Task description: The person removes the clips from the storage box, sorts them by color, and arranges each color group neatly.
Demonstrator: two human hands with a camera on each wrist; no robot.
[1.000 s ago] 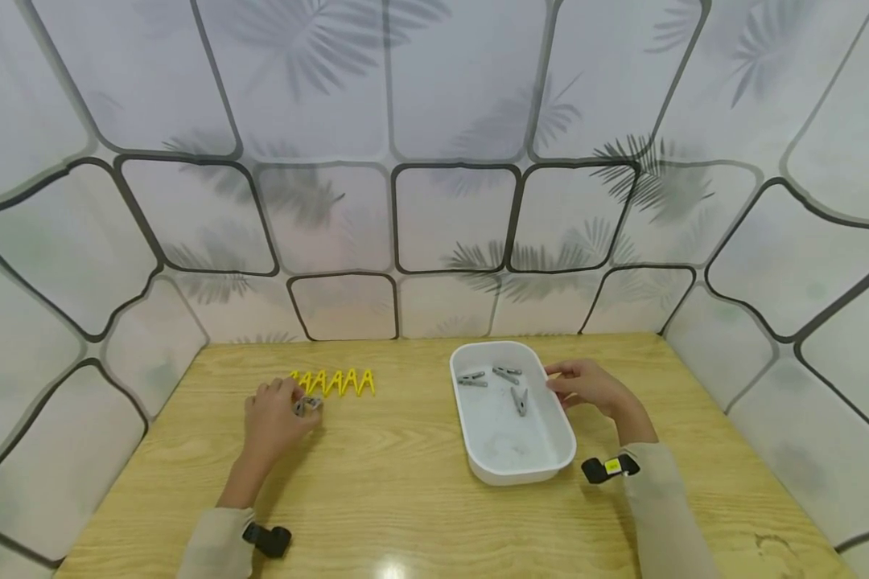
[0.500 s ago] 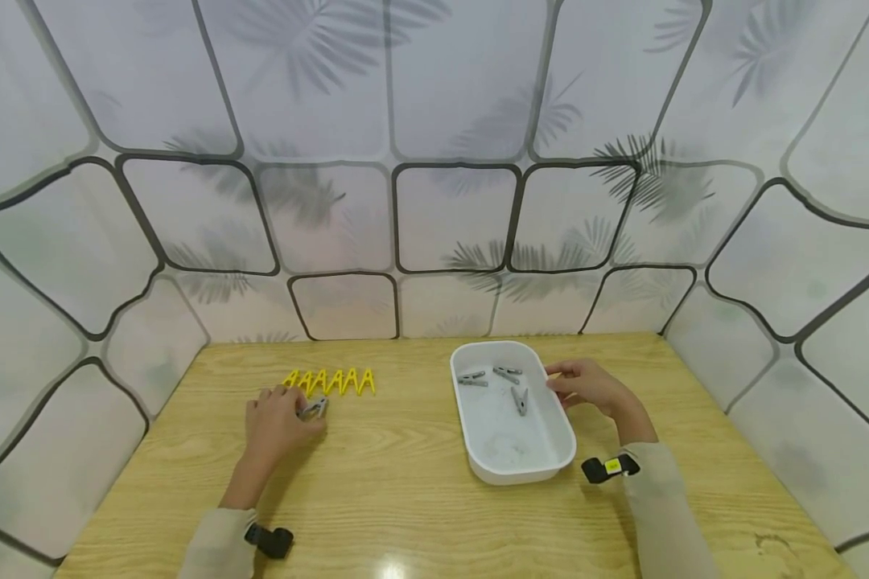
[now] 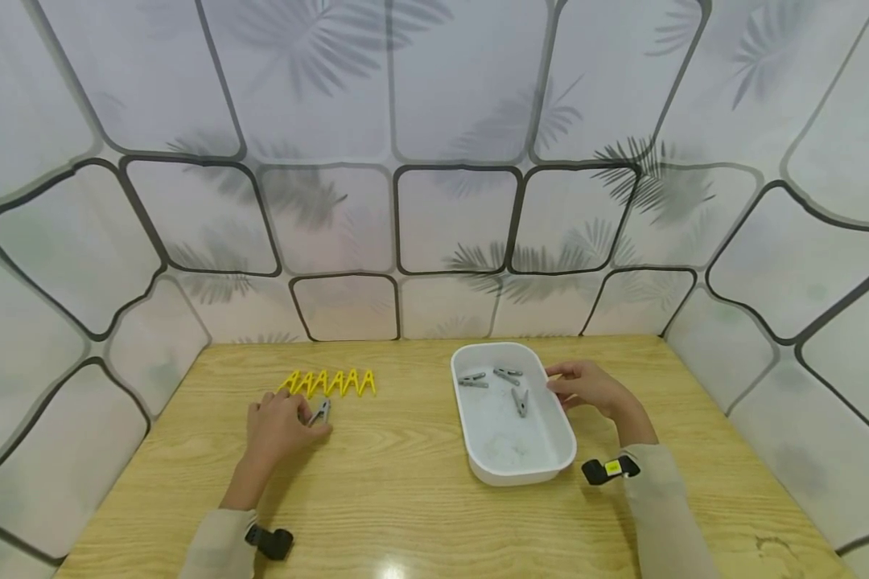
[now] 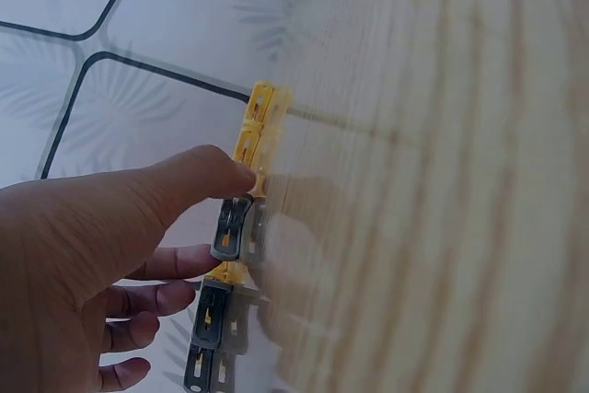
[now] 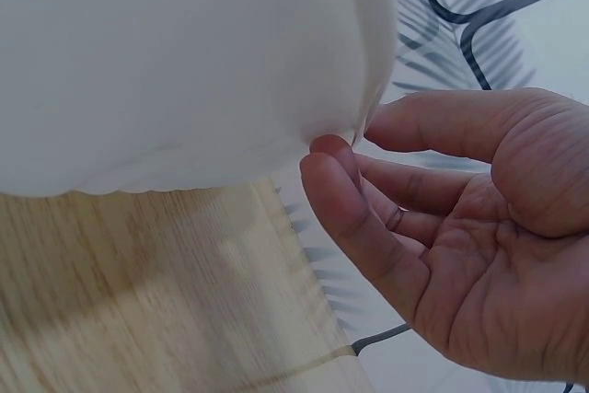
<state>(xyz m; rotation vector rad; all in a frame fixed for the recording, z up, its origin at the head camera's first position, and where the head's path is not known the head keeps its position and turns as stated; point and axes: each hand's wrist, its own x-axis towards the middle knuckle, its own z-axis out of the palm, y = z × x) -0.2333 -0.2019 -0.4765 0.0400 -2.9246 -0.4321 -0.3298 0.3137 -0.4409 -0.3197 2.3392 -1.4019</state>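
My left hand is low over the table at the left, pinching a grey clothespin between thumb and index finger. Just behind it stands a row of several yellow clothespins in A shapes, side by side. In the left wrist view the pinched pin sits at the fingertips, and more grey clothespins line up below it, hidden by the hand in the head view. My right hand holds the right rim of a white tray, with thumb and fingers at its edge in the right wrist view.
Inside the tray lie 3 grey clothespins. The wooden table ends at a patterned curtain behind and at both sides. A black wrist camera is on the left cuff, another on the right.
The left hand has shifted slightly right and toward me, turning the grey clothespin so its legs show more. More of the yellow row's left end is uncovered. Right hand and tray stay put.
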